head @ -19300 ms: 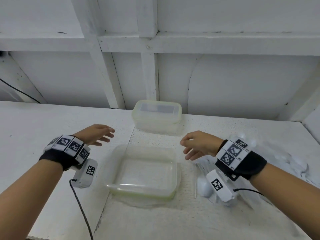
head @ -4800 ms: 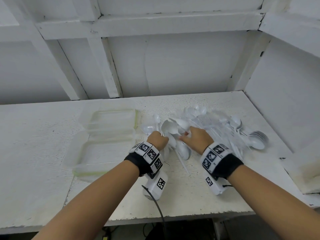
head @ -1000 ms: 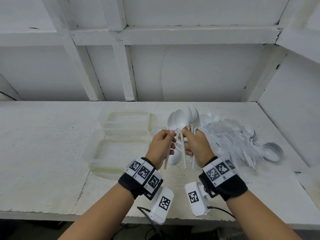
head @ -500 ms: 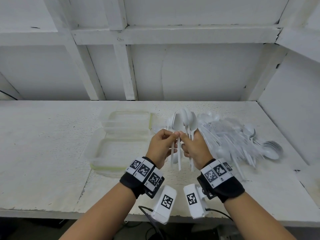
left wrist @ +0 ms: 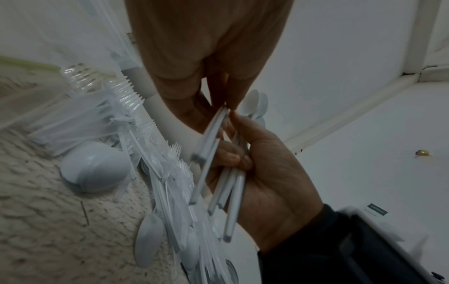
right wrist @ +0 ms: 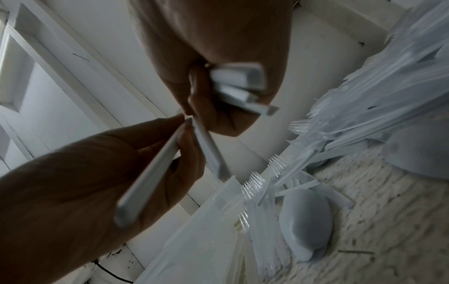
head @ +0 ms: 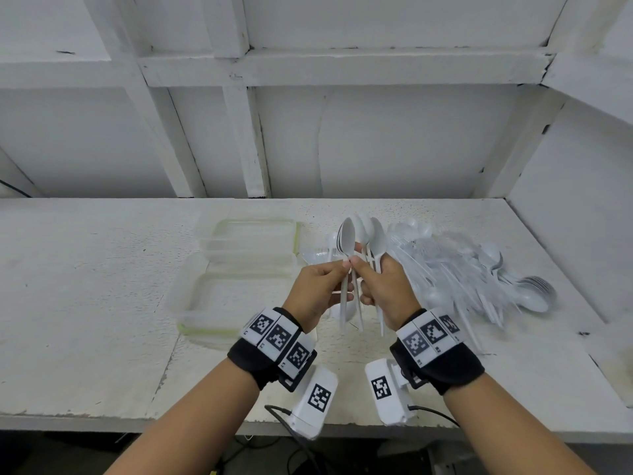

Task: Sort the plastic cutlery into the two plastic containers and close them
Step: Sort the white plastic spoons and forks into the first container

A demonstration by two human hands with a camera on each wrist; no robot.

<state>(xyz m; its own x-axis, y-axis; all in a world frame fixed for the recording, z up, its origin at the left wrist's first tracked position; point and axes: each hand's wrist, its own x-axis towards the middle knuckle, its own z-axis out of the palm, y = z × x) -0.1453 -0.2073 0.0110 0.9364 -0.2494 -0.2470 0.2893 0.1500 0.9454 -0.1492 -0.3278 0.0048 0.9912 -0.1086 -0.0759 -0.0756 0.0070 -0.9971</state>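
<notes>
Both hands hold white plastic spoons [head: 359,236] upright above the table, bowls up. My left hand [head: 337,272] pinches the handles of a nested few [right wrist: 150,173] just below the bowls. My right hand [head: 368,279] grips several more handles [left wrist: 230,184] in its curled fingers. The two hands touch at the fingertips. Two clear open containers lie to the left, a near one [head: 191,303] and a far one [head: 253,226]; both look empty. A big pile of clear forks and white spoons [head: 462,279] lies to the right.
The white table's front edge [head: 137,419] is close to my wrists. A white wall with beams stands behind, and a side wall [head: 582,217] closes the right. Clear forks [left wrist: 126,96] and loose spoon bowls [left wrist: 94,169] lie under the hands.
The hands have lifted the spoon bundle a little. The left hand's pinch now sits just under the bowls, and its spoons stand apart from the right hand's bunch.
</notes>
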